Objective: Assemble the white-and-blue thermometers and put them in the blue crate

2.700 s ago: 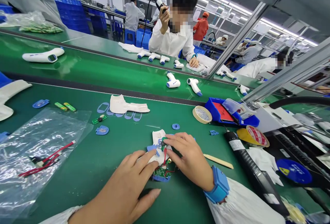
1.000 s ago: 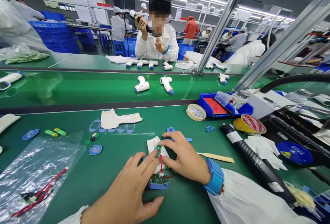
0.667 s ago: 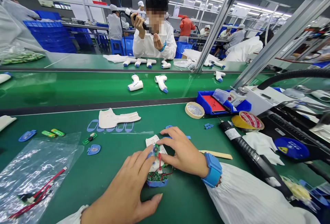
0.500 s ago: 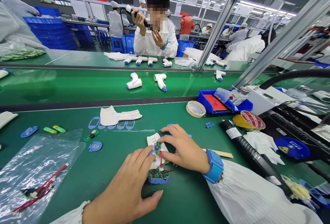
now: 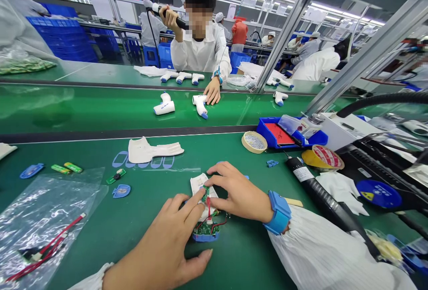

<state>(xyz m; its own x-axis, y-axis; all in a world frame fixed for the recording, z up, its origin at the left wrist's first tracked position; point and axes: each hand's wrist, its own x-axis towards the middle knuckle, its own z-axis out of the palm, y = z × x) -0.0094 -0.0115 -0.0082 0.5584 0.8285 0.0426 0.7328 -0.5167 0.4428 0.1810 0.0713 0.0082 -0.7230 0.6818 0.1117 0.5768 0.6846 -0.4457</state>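
With fingers and thumb apart on our left hand point(image 5: 163, 232) and right hand point(image 5: 239, 194), we touch the shell point(image 5: 198, 183) between their fingertips on the tabletop point(image 5: 247, 254).

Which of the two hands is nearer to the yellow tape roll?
Right. The right hand is left of the yellow tape roll; the left hand is farther left and nearer the body.

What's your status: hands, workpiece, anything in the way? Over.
Left hand, right hand: fingers on white housing. Green circuit board exposed at near end. Fingers partly block the view.
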